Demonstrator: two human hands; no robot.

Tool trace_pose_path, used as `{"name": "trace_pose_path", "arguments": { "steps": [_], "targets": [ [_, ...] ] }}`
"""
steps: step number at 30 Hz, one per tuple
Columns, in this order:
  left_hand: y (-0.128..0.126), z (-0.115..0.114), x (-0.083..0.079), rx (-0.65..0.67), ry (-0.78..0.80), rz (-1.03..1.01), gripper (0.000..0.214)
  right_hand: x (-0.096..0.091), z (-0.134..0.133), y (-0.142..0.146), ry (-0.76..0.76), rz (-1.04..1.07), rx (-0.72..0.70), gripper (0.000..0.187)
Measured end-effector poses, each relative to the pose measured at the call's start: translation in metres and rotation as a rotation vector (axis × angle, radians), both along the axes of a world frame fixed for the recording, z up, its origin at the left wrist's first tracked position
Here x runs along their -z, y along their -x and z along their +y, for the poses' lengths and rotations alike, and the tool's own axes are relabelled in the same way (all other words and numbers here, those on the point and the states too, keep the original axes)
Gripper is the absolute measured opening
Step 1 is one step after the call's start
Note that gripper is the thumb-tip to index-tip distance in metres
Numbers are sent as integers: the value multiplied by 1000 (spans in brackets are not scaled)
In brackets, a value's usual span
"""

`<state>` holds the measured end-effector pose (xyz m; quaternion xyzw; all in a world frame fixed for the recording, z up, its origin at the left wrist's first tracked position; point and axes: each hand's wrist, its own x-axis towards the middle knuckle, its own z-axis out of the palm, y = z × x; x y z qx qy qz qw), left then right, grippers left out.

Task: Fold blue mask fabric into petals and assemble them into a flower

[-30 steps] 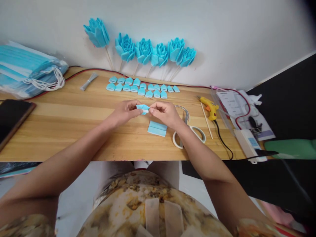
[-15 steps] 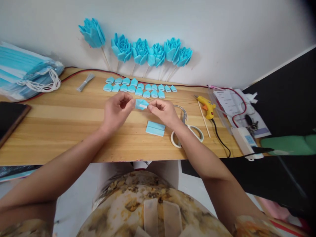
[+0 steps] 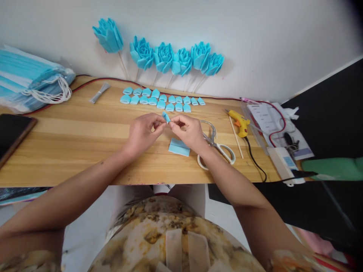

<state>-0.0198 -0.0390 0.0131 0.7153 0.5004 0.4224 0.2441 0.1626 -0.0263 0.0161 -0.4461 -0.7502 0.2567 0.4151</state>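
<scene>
Six blue flowers (image 3: 163,57) on sticks (image 3: 123,65), beyond scissors (image 3: 217,146) and left: apparently finished. Left hand (image 3: 144,132), right hand (image 3: 189,132), left of scissors, each pinching. Creased sheet (image 3: 179,147), just left of scissors: looks unshaped. Folded pieces (image 3: 152,101), two rows, beyond-left of scissors: shaped. Held piece (image 3: 166,116), between both hands, left of scissors: seemingly part-folded.

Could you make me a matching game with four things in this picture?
1. Glue gun
2. Dark phone
3. Small blue piece
4. Blue flowers

A. At the picture's left edge
B. In front of the wall, on sticks
C. Yellow, lying on the table
D. Held between left hand and right hand

Pairs: 1-C, 2-A, 3-D, 4-B
</scene>
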Motion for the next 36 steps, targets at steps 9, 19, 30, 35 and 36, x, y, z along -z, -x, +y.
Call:
{"name": "trace_pose_path", "arguments": {
  "steps": [9,19,30,35,36],
  "targets": [
    [-1,0,1,-12,43,-3,14,1,-1,1,-181,-154,-11,14],
    [-2,-2,-1,3,76,-63,14,3,0,-1,-199,-211,-24,12],
    [-1,-1,1,15,101,-77,16,2,-1,0,-179,-189,-26,11],
    [-2,0,-1,0,76,-70,13,2,0,-1,-117,-144,-15,10],
    [-2,1,-1,-2,74,-76,12,2,1,-1,-90,-116,-7,11]
  ]
}}
